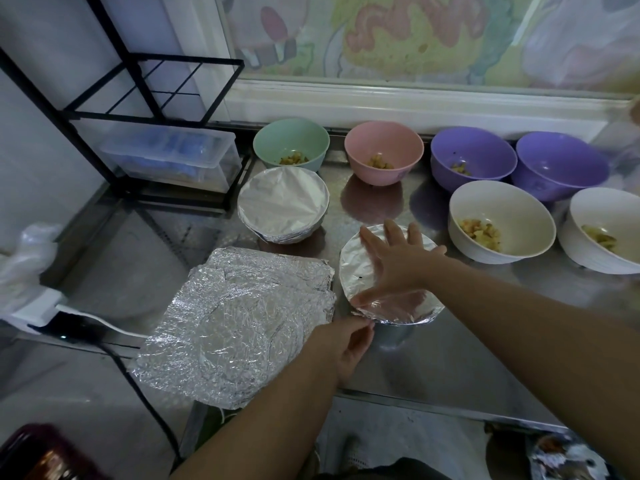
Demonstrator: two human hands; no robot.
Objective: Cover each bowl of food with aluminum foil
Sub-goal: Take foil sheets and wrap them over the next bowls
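Foil-covered round bowl (pixel 356 271) sits mid-way across the steel counter (pixel 433 358), straight ahead of the person, with both hands on it. The right hand (pixel 398 261) lies flat on the foil top, fingers straight and spread toward 12 o'clock, thumb stretched down along the rim to about 7 o'clock. The left hand (pixel 346 348) meets that same rim at 7 o'clock, fingers bent in against the folded foil edge. Whether they pinch it or only press it I cannot tell. The hands therefore nearly meet at one spot on the near-left rim. Being round, the bowl has no long axis. I judge that the tucking must travel round the rim, and the left hand is nearer the near edge.

Seen from this bowl, a stack of crinkled aluminium foil sheets (pixel 239 323) lies just beside it at 9 o'clock, on the left hand's side. A second foil-wrapped bowl (pixel 282 206) stands at 11 o'clock.

Six bowls are not yet covered:
- a mint-green bowl (pixel 291 143) at 11 o'clock, farther back
- a pink bowl (pixel 384 150) at 12 o'clock
- two purple bowls (pixel 472 154) (pixel 561 164) at 1 o'clock
- two white bowls (pixel 502 220) (pixel 606 226) at 2 o'clock

The nearer white bowl is closest, on the right hand's side.
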